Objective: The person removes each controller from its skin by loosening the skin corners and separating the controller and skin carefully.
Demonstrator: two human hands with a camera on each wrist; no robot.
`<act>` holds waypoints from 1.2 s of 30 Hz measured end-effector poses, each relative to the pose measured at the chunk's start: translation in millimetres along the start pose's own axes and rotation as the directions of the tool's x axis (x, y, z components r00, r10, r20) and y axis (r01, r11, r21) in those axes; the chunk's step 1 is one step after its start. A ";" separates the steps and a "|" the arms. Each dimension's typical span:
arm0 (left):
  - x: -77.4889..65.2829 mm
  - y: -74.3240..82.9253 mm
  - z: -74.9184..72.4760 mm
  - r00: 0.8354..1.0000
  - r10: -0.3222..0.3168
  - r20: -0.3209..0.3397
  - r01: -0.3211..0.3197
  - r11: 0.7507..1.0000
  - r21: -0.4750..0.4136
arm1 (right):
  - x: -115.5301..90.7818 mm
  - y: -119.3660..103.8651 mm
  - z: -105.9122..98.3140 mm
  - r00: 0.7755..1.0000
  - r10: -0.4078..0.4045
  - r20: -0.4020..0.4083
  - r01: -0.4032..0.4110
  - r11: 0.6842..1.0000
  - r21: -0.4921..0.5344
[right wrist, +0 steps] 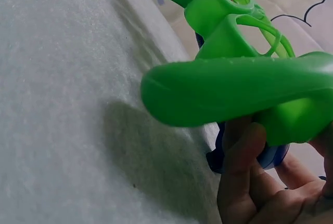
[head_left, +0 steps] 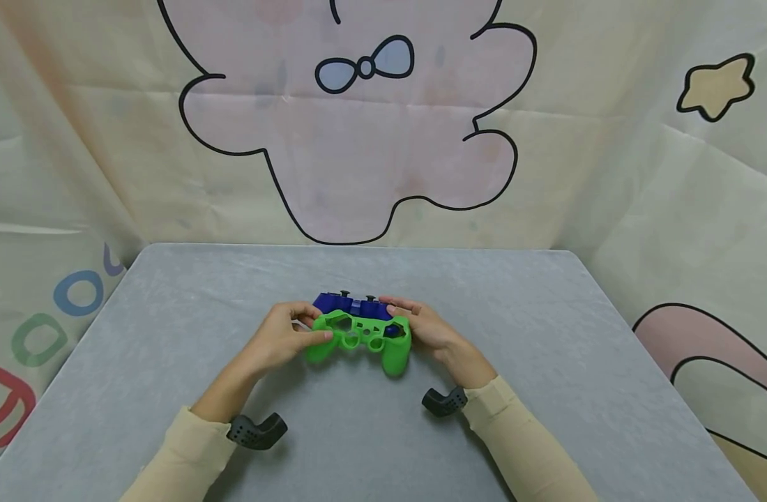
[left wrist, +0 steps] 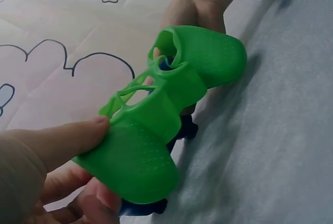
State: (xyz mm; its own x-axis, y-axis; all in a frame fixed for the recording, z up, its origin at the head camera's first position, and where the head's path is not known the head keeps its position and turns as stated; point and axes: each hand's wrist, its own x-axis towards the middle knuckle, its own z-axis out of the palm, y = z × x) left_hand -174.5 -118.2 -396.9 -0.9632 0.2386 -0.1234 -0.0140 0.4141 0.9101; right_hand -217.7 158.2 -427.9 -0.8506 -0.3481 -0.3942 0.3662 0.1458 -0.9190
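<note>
A bright green silicone controller cover (head_left: 394, 355), with cut-out openings, lies over the near side of a dark blue game controller (head_left: 337, 303). The controller's two thumbsticks stand clear beyond the cover's far edge. My left hand (head_left: 283, 335) pinches the cover's left side, thumb on top and fingers beneath, as the left wrist view shows. On the right, my right hand (head_left: 430, 328) grips the controller's right end, its curled fingers (right wrist: 242, 154) partly under the cover's right handle. Most of the controller's body is hidden behind the cover in both wrist views.
A grey cloth-covered table (head_left: 515, 314) lies beneath the hands. Around it hangs a printed curtain (head_left: 584, 139) with cartoon shapes. Each wrist carries a black band-mounted device (head_left: 258, 432) close above the table.
</note>
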 end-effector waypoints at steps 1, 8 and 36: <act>-0.4 0.5 -0.6 1.000 0.002 0.018 -0.002 1.000 0.002 | 0.0 0.1 -0.6 1.000 0.000 -0.002 0.000 1.000 -0.013; -1.1 2.1 -0.2 0.989 0.009 0.147 -0.011 1.000 0.007 | -0.4 1.7 -4.4 1.000 0.007 -0.007 -0.008 0.998 -0.065; -2.9 3.4 7.7 0.872 0.148 0.466 -0.012 0.959 -0.284 | 3.5 6.0 -13.1 0.998 -0.014 0.065 0.015 1.000 -0.022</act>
State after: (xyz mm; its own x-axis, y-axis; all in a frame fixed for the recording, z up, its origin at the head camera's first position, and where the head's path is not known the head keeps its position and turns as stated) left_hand -169.6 -110.8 -396.5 -0.7175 0.6786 -0.1568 -0.0782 0.1452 0.9863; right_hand -223.5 170.0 -434.9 -0.8291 -0.4095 -0.3806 0.3450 0.1609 -0.9247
